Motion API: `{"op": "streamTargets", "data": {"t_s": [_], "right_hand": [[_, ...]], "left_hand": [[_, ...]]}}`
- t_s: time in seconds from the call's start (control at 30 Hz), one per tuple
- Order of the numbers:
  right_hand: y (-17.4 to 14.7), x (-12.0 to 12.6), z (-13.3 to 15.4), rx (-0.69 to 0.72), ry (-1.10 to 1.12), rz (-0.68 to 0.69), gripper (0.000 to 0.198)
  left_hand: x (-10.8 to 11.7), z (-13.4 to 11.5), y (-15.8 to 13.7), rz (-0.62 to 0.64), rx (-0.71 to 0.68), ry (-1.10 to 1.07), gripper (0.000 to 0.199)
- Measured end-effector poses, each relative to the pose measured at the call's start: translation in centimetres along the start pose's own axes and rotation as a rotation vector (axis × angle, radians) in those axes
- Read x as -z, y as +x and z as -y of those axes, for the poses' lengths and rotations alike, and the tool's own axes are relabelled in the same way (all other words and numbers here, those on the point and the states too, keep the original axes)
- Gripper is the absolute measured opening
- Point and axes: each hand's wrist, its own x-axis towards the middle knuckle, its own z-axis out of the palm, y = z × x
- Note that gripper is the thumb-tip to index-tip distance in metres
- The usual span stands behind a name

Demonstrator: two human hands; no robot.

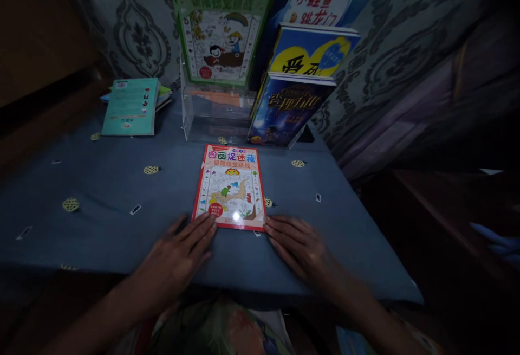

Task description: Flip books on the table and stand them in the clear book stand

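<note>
A red-bordered picture book (231, 189) lies face up on the blue-grey tablecloth (162, 203), its cover drawn with a sun, trees and animals. My left hand (179, 249) rests at the book's lower left corner, fingers stretched out, the fingertips on the cover's edge. At the lower right corner, my right hand (298, 244) lies with its fingers extended and their tips touching the book's side. Neither hand grips the book. Behind it stands a clear acrylic book rack (215, 122).
The rack bears a green-framed picture book (219, 35), a blue and yellow book (311, 51) and a dark blue book (290, 108). A small pile topped by a teal book (132, 107) lies at the back left. Patterned wall covering (140, 30) rises behind the table.
</note>
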Motion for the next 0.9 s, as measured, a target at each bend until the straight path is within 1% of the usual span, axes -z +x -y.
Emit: {"op": "streamTargets", "data": {"t_s": [0.17,0.33,0.43,0.53,0.67,0.77,0.9], "right_hand": [[0.2,0.1,-0.1,0.005,-0.025,0.028,0.030],[1.6,0.3,0.6,0.043,-0.009,0.042,0.031],[3.0,-0.1,1.7,0.067,0.055,0.127,0.034],[5.1,-0.7,3.1,0.079,0.106,0.274,0.040],[8.1,-1.7,4.3,0.095,0.184,0.447,0.053],[9.7,-2.5,4.2,0.109,0.250,0.484,0.057],[11.1,-3.6,3.1,0.138,0.313,0.474,0.052]], "left_hand": [[0.3,0.9,-1.2,-0.012,0.060,-0.058,0.037],[-0.1,0.6,-1.3,-0.067,0.148,-0.122,0.037],[-0.3,0.4,-1.1,-0.090,0.181,-0.150,0.037],[-0.5,0.2,-1.1,-0.128,0.199,-0.167,0.036],[-0.7,0.0,-1.0,-0.167,0.222,-0.179,0.038],[-0.9,0.0,-0.9,-0.198,0.224,-0.185,0.038],[-1.1,0.3,-0.8,-0.259,0.210,-0.156,0.036]]}}
